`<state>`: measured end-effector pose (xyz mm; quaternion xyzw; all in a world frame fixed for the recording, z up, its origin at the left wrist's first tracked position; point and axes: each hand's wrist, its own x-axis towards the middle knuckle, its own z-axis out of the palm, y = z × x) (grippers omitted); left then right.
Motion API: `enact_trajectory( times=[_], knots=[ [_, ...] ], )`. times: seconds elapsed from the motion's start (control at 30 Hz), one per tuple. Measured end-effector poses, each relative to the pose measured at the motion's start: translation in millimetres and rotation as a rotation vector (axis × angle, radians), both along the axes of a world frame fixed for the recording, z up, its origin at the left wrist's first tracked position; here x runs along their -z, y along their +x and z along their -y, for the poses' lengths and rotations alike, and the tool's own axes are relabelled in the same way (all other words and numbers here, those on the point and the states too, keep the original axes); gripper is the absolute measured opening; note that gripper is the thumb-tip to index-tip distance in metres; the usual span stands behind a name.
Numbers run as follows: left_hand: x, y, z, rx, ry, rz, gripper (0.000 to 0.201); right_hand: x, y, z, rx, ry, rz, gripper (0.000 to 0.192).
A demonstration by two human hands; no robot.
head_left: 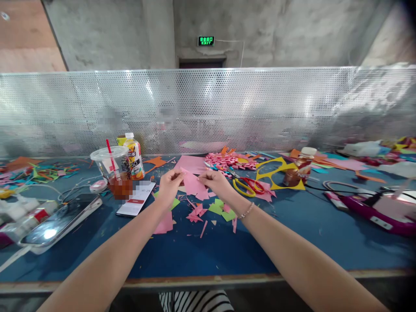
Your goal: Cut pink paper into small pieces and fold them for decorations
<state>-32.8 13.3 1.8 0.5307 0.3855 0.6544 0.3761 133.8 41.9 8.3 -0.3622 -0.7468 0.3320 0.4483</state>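
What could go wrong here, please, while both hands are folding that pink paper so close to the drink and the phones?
The left hand and right hand grip the pink paper above the blue table.

1. The plastic cup with a straw stands beside the left hand; an elbow nudge might tip it onto the phone.

2. The scissors lie near the right wrist and could snag it.

3. Paper scraps underneath may get swept off.

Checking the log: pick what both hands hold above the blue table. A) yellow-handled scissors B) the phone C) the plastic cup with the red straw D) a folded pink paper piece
D: the left hand and right hand pinch the folded pink paper piece between them, while the scissors lie on the table.
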Motion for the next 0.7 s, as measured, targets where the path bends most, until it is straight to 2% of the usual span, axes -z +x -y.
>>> enact_trajectory(
  times=[0.1,0.2,0.3,0.37,0.43,0.57,0.63,0.7],
  knots=[
    [-1.7,3,1,0.013,-0.051,0.086,0.023,-2.1,6,-1,0.122,0.252,0.137,0.014],
    [-3.9,4,3,0.143,-0.247,0.309,0.031,-4.2,14,0,0.186,0.461,0.161,0.018],
    [-4.8,3,4,0.347,-0.491,0.41,0.033,-2.0,18,0,0.1,0.544,0.143,0.021],
    [-4.2,3,4,0.403,-0.508,0.398,0.022,2.0,16,-2,0.033,0.561,0.152,0.019],
    [-2.9,4,3,0.37,-0.443,0.367,0.019,6.0,12,-3,0.011,0.565,0.156,0.018],
    [-0.5,3,0,0.191,-0.345,0.316,0.027,3.0,8,-5,0.052,0.597,0.184,0.018],
    [-0.3,2,-1,0.125,-0.305,0.298,0.027,-5.6,17,-8,0.179,0.601,0.267,0.022],
    [-1.1,0,-1,0.09,-0.284,0.281,0.028,-15.3,35,-13,0.427,0.49,0.479,0.034]
  ],
)
